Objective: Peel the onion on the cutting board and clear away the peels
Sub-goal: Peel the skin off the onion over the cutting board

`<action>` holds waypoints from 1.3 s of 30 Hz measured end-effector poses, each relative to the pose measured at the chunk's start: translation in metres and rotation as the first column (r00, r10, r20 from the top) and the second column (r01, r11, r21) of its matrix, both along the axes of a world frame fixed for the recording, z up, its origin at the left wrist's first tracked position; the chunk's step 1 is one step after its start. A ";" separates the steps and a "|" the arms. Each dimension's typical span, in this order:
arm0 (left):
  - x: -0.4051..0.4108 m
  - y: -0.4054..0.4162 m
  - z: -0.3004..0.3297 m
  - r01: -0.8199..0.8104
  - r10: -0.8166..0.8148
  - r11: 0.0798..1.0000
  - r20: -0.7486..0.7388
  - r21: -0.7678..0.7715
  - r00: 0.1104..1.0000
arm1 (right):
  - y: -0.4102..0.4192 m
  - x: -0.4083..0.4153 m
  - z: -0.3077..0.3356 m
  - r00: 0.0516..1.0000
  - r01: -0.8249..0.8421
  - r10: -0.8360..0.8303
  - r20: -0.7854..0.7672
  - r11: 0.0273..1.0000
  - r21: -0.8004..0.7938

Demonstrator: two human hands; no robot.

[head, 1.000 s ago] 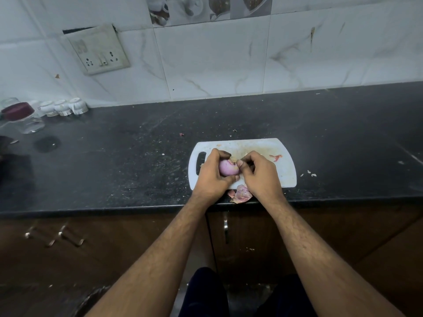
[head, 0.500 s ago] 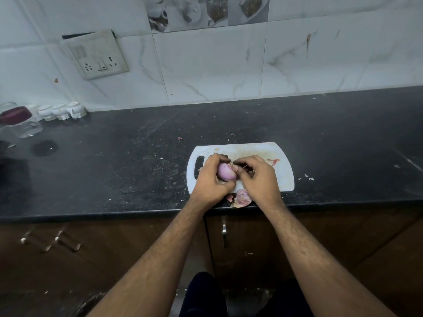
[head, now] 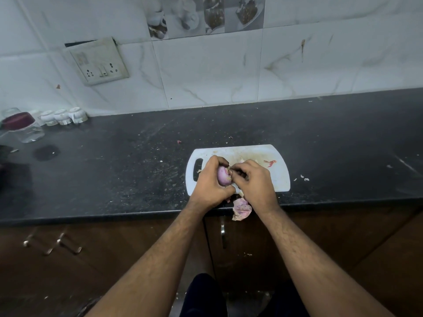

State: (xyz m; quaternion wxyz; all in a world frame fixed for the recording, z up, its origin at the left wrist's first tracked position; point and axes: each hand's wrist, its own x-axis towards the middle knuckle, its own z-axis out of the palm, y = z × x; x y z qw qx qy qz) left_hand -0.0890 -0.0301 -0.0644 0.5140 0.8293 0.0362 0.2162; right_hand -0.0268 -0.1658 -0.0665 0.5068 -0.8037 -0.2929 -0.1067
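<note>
A small purple onion (head: 223, 176) is held just above the white cutting board (head: 280, 177) near the counter's front edge. My left hand (head: 211, 181) wraps around it from the left. My right hand (head: 255, 181) pinches at the onion's top end with fingertips closed on its skin. A loose pinkish peel (head: 241, 208) lies at the counter's front edge, between my wrists. A small red scrap (head: 270, 162) rests on the board's far right part. Much of the onion is hidden by my fingers.
The black counter (head: 114, 175) carries small peel bits (head: 304, 178) right of the board. A glass jar with a dark red lid (head: 21, 126) and small white cups (head: 63, 116) stand at far left by the tiled wall. Brown cabinet doors (head: 343, 236) lie below the edge.
The camera view shifted slightly. My right fingers have worked along the onion's top, and my left hand turned the onion a little. The loose peel stays at the counter edge.
</note>
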 end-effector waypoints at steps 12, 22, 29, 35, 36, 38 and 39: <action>-0.001 -0.003 0.004 -0.033 0.033 0.999 -0.057 -0.012 0.998 | 0.002 0.003 0.004 0.991 0.103 -0.110 -0.071 0.990 -0.102; -0.006 -0.006 0.011 -0.050 0.043 0.996 -0.096 -0.079 0.995 | 0.009 0.005 0.003 0.969 0.218 -0.235 -0.069 0.957 -0.192; -0.007 -0.006 0.012 -0.065 0.056 0.994 -0.100 -0.088 0.993 | 0.006 0.008 0.001 0.985 0.157 -0.160 -0.070 0.986 -0.052; -0.007 -0.008 0.013 -0.071 0.066 0.995 -0.076 -0.065 0.995 | 0.010 0.003 0.003 0.992 0.126 -0.112 0.062 0.950 -0.287; -0.007 -0.008 0.013 -0.072 0.066 0.994 -0.081 -0.076 0.995 | 0.010 0.003 0.002 0.989 0.141 -0.124 0.074 0.940 -0.312; -0.007 -0.008 0.012 -0.071 0.063 0.993 -0.090 -0.091 0.994 | 0.011 0.002 0.003 0.988 0.153 -0.139 0.067 0.936 -0.317; -0.007 -0.007 0.011 -0.071 0.063 0.994 -0.091 -0.087 0.994 | 0.011 0.001 0.004 0.988 0.153 -0.143 0.055 0.938 -0.312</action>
